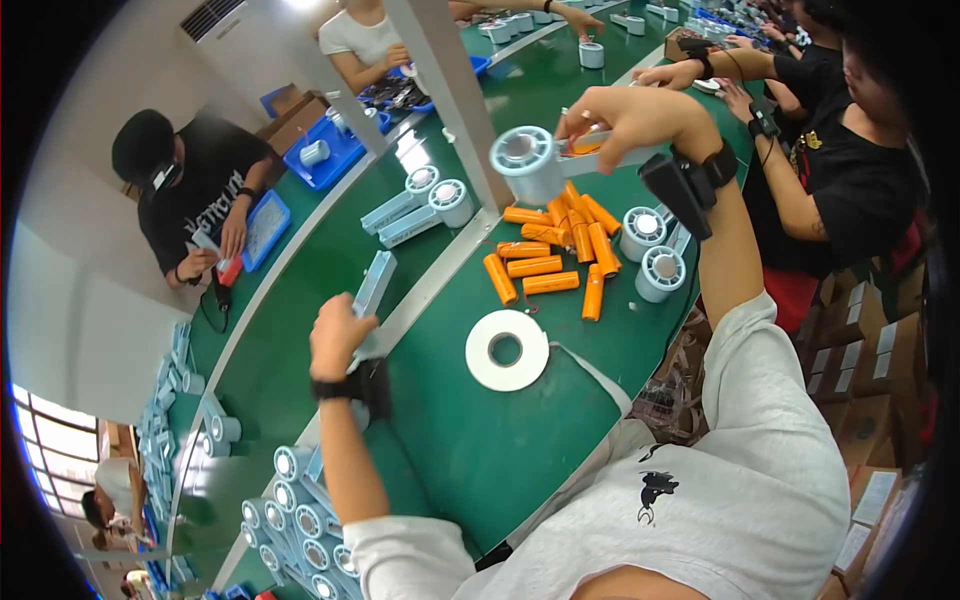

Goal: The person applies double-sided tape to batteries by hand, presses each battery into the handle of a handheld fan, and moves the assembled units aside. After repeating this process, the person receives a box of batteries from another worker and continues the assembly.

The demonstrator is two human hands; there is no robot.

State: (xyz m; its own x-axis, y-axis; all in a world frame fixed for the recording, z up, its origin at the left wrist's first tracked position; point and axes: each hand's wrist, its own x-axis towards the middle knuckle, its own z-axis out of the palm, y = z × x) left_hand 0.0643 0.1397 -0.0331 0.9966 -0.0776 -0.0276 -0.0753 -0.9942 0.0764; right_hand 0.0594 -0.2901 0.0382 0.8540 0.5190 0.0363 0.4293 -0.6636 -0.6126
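Note:
My right hand [640,122] grips a light blue handheld fan [527,165] by its handle, above the far part of the green table. The handle appears uncovered, with orange and thin red wires showing inside. My left hand [340,335] is closed at the near end of a long light blue handle piece [376,284]; the palm hides whatever that end joins. Orange cylindrical batteries [535,266] lie in a loose heap below the held fan. Nearer me, a white tape roll [482,368] lies flat, its loose strip trailing to the table's edge.
Two fans [660,272] stand right of the batteries, and two more [450,203] lie beyond the metal rail [425,293]. Many fans [312,522] are piled at lower left. A metal post [445,95] rises at the back. Co-workers sit across and to the right.

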